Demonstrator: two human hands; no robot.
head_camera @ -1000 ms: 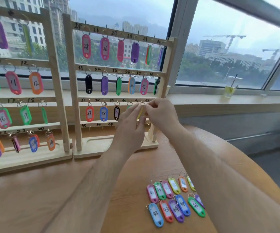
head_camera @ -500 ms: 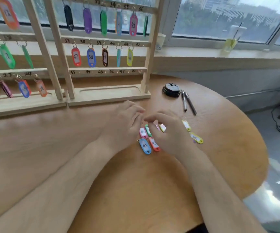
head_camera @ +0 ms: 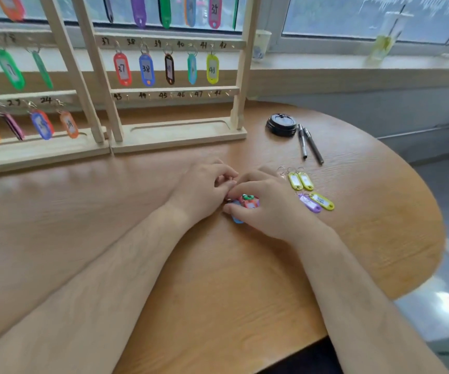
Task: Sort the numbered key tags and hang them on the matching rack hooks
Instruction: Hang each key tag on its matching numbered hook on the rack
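Describer: Curled fingers of the person's right hand (head_camera: 268,213) close round a heap of loose tags (head_camera: 250,202), thumb below and fingertips above. The left hand (head_camera: 201,193) curls in to meet it. Whether that hand pinches anything cannot be told.

Listener: Where is this, and why there?

Describer: Towards the right edge of the round wooden table (head_camera: 137,265), in front of the right rack (head_camera: 180,136). The person is likely picking out the next number. That is probably 42, since its place on the upper rail (head_camera: 174,39) looks bare.

Listener: How many of each?

Describer: Two racks stand side by side along the far edge, the left rack (head_camera: 42,155) only partly in view. Five hanging tags (head_camera: 122,68) fill 37 to 41. The lower rail (head_camera: 174,90) shows six numbers and no tags. One black lid (head_camera: 281,125) and two pens (head_camera: 308,143) sit near the far right edge, out of the way. Four set-aside tags (head_camera: 295,182), three yellow and one purple, lie just right of the right hand. The heap shows red, green and blue, and more may be hidden.
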